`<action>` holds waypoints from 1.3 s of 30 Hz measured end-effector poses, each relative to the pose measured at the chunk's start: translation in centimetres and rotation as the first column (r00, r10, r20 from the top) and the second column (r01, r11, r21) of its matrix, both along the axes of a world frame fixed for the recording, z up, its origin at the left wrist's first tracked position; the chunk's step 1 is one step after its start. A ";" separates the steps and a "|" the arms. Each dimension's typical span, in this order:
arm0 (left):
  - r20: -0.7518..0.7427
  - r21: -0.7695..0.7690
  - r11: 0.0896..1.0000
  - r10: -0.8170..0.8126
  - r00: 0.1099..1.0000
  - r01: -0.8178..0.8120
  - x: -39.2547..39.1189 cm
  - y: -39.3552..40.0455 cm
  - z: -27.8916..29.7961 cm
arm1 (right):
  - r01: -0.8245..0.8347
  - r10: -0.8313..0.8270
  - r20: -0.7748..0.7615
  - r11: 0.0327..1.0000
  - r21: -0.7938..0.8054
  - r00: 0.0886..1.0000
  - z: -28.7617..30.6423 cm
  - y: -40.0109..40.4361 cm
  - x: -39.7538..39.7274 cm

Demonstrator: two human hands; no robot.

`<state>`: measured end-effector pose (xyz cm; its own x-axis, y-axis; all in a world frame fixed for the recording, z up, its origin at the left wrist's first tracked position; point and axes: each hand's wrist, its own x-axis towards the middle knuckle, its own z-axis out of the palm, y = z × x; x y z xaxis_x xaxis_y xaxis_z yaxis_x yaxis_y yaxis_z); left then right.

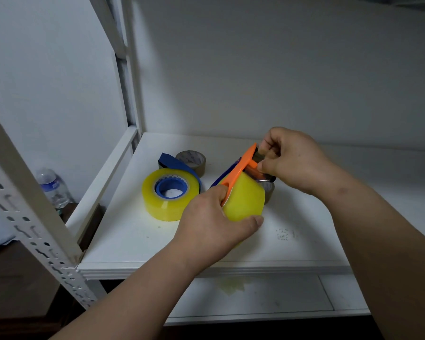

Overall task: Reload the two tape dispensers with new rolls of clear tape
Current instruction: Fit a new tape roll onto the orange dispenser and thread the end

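- Head view: left hand clasps a yellowish clear tape roll in the orange dispenser, above the shelf.
- Right hand, at one o'clock, pinches the dispenser's cutter end, perhaps the tape tip.
- Blue dispenser, loaded with a second roll, lies at nine o'clock.

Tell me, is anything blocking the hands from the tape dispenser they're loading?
Nothing visible. The left hand already grips the yellowish tape roll in the orange dispenser, and the right hand pinches its cutter end. The second roll lies apart on the shelf, to the left.
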<state>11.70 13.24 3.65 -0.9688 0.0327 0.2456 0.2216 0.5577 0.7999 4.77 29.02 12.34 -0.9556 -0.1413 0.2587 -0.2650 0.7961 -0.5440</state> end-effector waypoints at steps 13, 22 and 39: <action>0.245 0.425 0.902 -0.201 0.948 0.082 -0.4 -1.0 1.6 | -0.065 0.069 -0.040 0.994 0.088 0.997 1.2 0.4 -0.2; 0.290 0.542 0.834 -0.302 0.908 0.104 -0.9 -1.9 1.8 | -0.165 0.194 0.203 0.975 -0.149 0.960 2.3 1.8 0.1; 0.390 0.551 0.818 -0.426 0.817 0.164 -1.0 -2.8 2.4 | -0.205 0.201 0.060 0.976 0.073 0.978 1.1 0.2 0.5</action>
<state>10.67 10.43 6.07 -0.9218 0.3443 -0.1784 -0.1705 0.0531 0.9839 5.28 29.19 13.41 -0.9166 -0.3517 0.1901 -0.3988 0.7691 -0.4994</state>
